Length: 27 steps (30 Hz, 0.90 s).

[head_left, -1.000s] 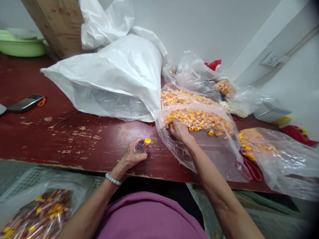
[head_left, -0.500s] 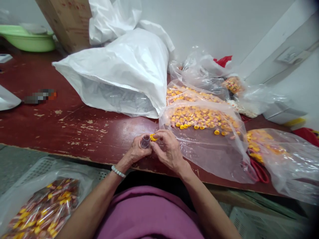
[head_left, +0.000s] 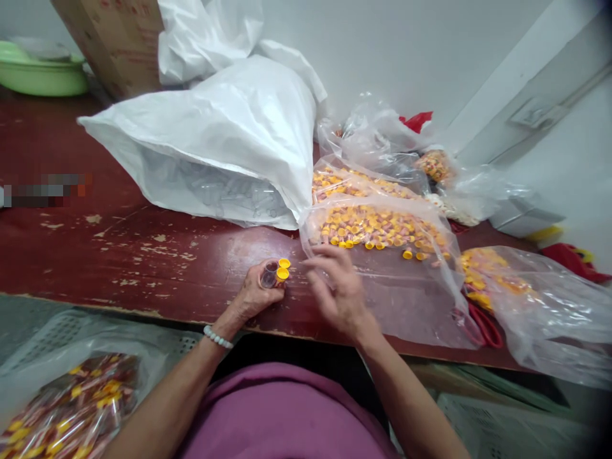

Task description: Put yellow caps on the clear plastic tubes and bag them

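Note:
My left hand (head_left: 261, 290) is closed around a few clear plastic tubes (head_left: 269, 275) held upright by the table's front edge. Two yellow caps (head_left: 283, 273) show on the right side of this bunch. My right hand (head_left: 338, 290) hovers just to the right, fingers apart and holding nothing I can see. Beyond it lies a clear plastic bag (head_left: 411, 306) with many small yellow-capped pieces (head_left: 373, 223) inside. Behind my left hand, a white sack (head_left: 229, 127) lies with its mouth towards me, showing clear tubes (head_left: 224, 191).
Another clear bag of yellow pieces (head_left: 497, 274) lies to the right. Below left, a bag of filled yellow-capped tubes (head_left: 71, 408) sits in a crate (head_left: 57, 331). A green basin (head_left: 43, 73) and a cardboard box (head_left: 115, 51) stand at the back left.
My right hand has let go of a yellow cap at the tubes and moved right, its fingers spreading. Two yellow caps now show beside the tubes in my left hand.

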Each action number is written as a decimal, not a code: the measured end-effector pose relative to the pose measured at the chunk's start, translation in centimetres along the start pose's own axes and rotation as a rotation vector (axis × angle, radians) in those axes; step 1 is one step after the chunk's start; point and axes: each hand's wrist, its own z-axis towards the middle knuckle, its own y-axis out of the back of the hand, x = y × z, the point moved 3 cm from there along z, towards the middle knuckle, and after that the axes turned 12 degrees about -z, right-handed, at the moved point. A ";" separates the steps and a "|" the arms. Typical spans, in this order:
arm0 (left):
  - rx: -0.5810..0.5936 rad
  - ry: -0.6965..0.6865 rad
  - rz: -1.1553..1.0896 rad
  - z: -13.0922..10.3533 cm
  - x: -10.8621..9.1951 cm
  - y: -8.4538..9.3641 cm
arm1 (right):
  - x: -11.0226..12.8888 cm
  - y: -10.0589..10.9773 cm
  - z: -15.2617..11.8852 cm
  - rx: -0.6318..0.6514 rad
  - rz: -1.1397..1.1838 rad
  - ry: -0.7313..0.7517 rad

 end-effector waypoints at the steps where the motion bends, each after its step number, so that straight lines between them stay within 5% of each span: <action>1: 0.000 0.018 -0.005 0.0 0.3 0.0 | -1.8 0.2 0.5 -0.062 -0.037 -0.092; 3: 0.001 0.036 -0.012 0.1 0.8 0.0 | -6.0 -0.4 1.3 -0.069 -0.198 -0.278; 6: 0.006 0.048 -0.023 0.1 1.1 0.1 | -11.1 -3.0 1.8 0.177 -0.500 -0.372; 11: 0.005 0.054 -0.003 0.1 0.9 0.1 | -13.6 -4.7 1.1 0.275 -0.669 -0.438; 14: 0.013 0.048 0.018 0.0 0.8 0.0 | -11.8 -3.1 0.6 0.161 -0.524 -0.476; 18: 0.021 0.035 0.034 -0.1 0.5 -0.2 | -5.3 -0.3 0.8 -0.061 -0.068 -0.304; 23: 0.022 -0.034 0.144 -0.1 -0.9 -0.6 | 2.4 -1.0 1.3 0.123 0.138 0.124; 27: 0.024 -0.068 0.185 -0.1 -1.3 -0.7 | 3.2 -2.1 1.4 0.188 0.108 0.231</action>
